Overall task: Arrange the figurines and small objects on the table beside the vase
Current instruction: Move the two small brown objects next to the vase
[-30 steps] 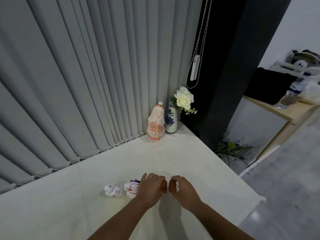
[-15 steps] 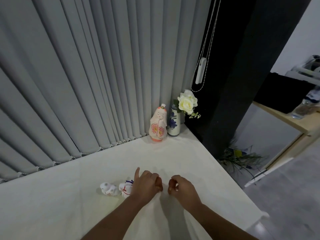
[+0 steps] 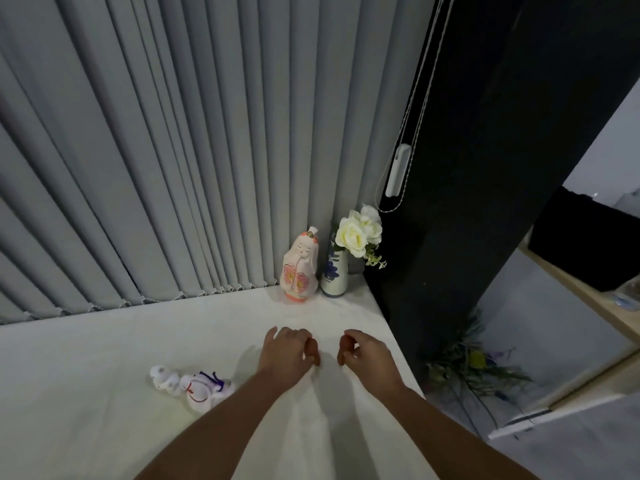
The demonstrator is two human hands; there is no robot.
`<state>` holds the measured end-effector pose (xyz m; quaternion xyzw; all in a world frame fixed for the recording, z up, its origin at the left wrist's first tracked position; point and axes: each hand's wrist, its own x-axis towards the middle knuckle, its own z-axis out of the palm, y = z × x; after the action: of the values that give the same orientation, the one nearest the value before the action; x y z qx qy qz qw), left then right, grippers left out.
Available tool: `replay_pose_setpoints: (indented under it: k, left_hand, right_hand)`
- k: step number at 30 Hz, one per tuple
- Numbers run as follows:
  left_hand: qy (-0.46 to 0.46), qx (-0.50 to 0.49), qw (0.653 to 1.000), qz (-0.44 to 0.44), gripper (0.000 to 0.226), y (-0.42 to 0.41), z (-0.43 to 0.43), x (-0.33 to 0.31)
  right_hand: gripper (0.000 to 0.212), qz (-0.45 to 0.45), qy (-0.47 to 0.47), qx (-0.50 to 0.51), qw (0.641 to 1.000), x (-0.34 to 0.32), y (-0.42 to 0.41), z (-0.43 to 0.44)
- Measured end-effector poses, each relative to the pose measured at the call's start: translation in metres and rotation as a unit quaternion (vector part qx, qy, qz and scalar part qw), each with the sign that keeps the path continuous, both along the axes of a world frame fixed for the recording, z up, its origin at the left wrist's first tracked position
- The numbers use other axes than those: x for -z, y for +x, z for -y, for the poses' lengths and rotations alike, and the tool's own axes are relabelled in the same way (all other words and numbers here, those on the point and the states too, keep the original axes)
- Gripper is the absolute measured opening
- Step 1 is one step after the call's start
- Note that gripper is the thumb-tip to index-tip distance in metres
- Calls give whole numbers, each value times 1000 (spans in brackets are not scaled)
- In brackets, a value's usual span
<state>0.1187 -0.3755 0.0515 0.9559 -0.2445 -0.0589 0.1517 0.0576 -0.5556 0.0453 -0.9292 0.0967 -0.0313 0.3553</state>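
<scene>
A pink-and-white doll figurine (image 3: 299, 268) stands at the far corner of the white table (image 3: 86, 358). It touches a blue-and-white vase (image 3: 334, 277) of white roses (image 3: 358, 233) on its right. Two small white figurines (image 3: 162, 375) (image 3: 199, 391), tied with red and purple cords, lie together near the table's middle. My left hand (image 3: 287, 351) hovers to their right with its fingers curled. My right hand (image 3: 365, 351) is beside it, thumb and forefinger pinched. Nothing shows in either hand. Both hands are well short of the doll.
Grey vertical blinds (image 3: 173, 168) hang along the table's back edge. A black pillar (image 3: 467, 202) with a blind cord and white pull (image 3: 398, 171) borders the right side. The table's right edge drops to the floor, where a plant (image 3: 467, 368) lies.
Both hands have moved forward, away from the small white figurines, and have drawn slightly apart. The small figurines, doll and vase have stayed in place.
</scene>
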Motion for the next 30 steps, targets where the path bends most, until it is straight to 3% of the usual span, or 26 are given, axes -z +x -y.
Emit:
replay_pose_setpoints:
  k: [16,30]
  left_hand:
    - [16,-62,998,0,32,44,90,11]
    - [5,-83,996,-15,29,67,116,39]
  right_hand:
    - [30,-46,23,-31,998,11,72,80]
    - [19,-87,42,-51,994,39,109,96]
